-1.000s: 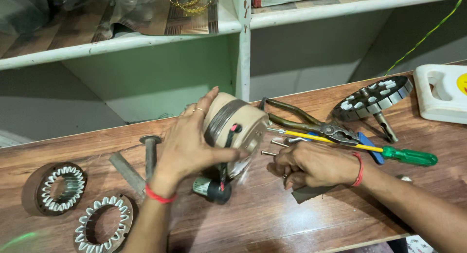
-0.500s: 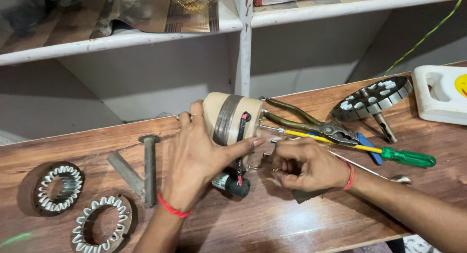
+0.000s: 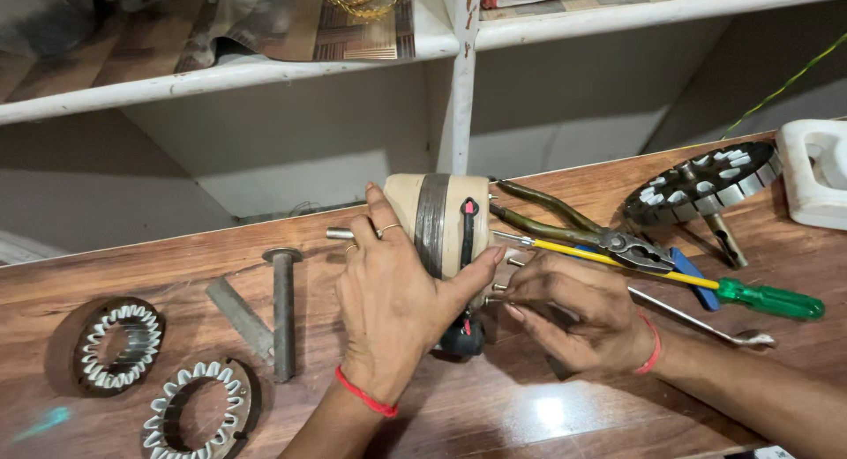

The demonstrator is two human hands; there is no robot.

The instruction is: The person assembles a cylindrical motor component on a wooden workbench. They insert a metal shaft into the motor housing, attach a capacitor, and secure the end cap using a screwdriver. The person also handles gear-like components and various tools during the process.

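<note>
Head view: motor housing [image 3: 441, 225] now more upright under left hand [image 3: 393, 313].

Motor housing [image 3: 438, 223] lower part hidden behind left hand [image 3: 388, 309].

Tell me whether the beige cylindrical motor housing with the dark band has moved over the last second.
Yes. The beige motor housing has turned more upright under the left hand and drawn closer to the white shelf post.

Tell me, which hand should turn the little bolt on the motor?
Probably the right hand: its fingertips already pinch at a bolt sticking from the motor. The left hand is busy gripping the motor's body.
</note>
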